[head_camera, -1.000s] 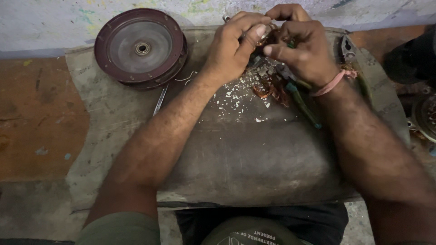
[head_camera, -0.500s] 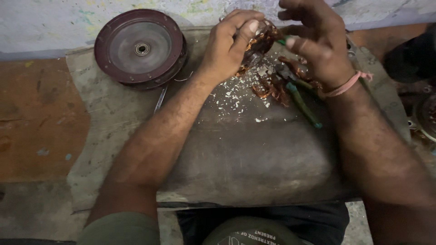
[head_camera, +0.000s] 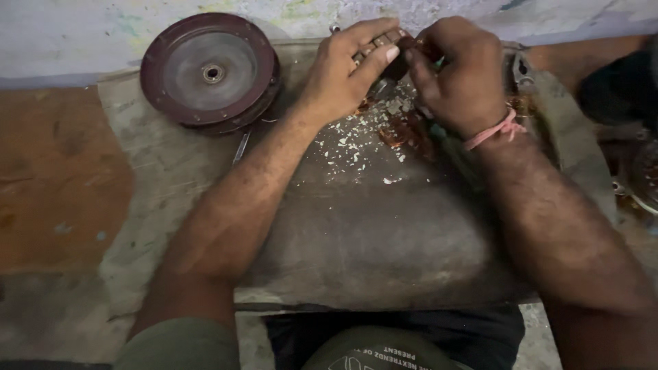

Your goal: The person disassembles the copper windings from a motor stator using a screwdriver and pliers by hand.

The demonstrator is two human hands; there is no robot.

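Observation:
My left hand (head_camera: 348,72) and my right hand (head_camera: 458,72) meet at the far side of a worn grey mat (head_camera: 370,233). Both are closed around a small dark part wound with copper wire (head_camera: 394,58), which the fingers mostly hide. A pink thread band (head_camera: 495,131) circles my right wrist. Under the hands lie white flakes (head_camera: 353,147) and scraps of reddish copper wire (head_camera: 404,133). What my right hand pinches besides the part I cannot tell.
A round dark-red metal disc with a hub hole (head_camera: 209,68) lies at the mat's far left. A thin metal tool (head_camera: 241,145) sticks out beside it. Metal parts (head_camera: 637,175) sit at the right edge. A pale wall (head_camera: 103,27) runs behind; brown floor (head_camera: 48,178) at left.
My right hand lifted off the wound part half a second ago and has come back down onto it. The left hand kept its hold and shifted slightly.

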